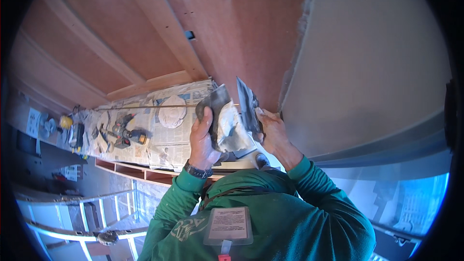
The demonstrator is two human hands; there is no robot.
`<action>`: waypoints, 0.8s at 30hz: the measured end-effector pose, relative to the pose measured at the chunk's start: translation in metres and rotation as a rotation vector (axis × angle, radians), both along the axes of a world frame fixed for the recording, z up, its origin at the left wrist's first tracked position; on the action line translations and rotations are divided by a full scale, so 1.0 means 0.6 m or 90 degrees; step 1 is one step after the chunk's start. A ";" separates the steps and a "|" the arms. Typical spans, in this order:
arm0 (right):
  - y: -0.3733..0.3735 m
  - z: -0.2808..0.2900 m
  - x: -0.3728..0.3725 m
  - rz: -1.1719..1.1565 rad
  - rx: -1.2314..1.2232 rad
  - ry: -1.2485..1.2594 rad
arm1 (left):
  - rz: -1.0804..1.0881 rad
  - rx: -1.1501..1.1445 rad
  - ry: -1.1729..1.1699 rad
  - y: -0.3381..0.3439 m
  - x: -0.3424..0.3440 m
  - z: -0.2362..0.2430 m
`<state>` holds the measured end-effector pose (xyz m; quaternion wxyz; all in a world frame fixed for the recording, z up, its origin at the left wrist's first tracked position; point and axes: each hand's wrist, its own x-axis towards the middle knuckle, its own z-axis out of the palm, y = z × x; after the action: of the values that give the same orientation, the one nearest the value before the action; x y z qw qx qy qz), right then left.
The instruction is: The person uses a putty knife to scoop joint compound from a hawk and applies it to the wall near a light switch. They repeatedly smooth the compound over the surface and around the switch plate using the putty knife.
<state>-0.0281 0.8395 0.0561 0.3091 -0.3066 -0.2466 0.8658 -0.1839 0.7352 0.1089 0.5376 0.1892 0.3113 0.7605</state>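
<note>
My left hand (202, 141), a dark watch at its wrist, is closed round a dark flat plate (209, 104). A thick lump of white putty (231, 128) sits on the plate's right side. Just right of it, my right hand (276, 133) grips a broad putty knife (246, 102), its wide blade tilted up and its dark handle partly hidden by my fingers. Blade and putty are close together; whether they touch I cannot tell.
Newspaper (152, 140) covers a surface to the left, bearing a round white mound (172, 111), a cordless drill (123, 128) and other tools. Wood panelling (111, 34) rises ahead, meeting a smooth grey wall (367, 67) on the right. Metal ladders (106, 212) stand lower left.
</note>
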 end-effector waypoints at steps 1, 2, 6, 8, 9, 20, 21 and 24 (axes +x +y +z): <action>0.012 -0.011 0.003 -0.041 0.022 0.009 | -0.009 -0.015 -0.032 -0.005 -0.004 -0.010; 0.026 -0.032 0.004 -0.081 0.044 0.018 | -0.002 -0.015 -0.061 -0.011 -0.003 -0.012; 0.081 -0.049 0.017 -0.209 0.151 0.012 | 0.016 -0.013 -0.195 -0.045 -0.028 -0.018; 0.109 -0.043 0.028 -0.260 0.214 0.019 | 0.064 -0.037 -0.202 -0.059 -0.037 -0.011; 0.125 -0.031 0.032 -0.306 0.259 -0.029 | 0.112 -0.077 -0.201 -0.065 -0.035 0.000; 0.380 0.187 0.046 -0.487 0.444 -0.007 | 0.327 -0.144 -0.216 -0.185 -0.107 -0.099; 0.400 0.202 0.040 -0.485 0.422 0.058 | 0.340 -0.142 -0.215 -0.187 -0.107 -0.100; 0.438 0.256 0.006 -0.485 0.319 0.196 | 0.371 -0.132 -0.196 -0.198 -0.106 -0.102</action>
<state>-0.0245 1.1024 0.2096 0.7015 -0.1596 -0.2696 0.6401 -0.2477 0.6163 0.0478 0.3545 -0.0803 0.3429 0.8662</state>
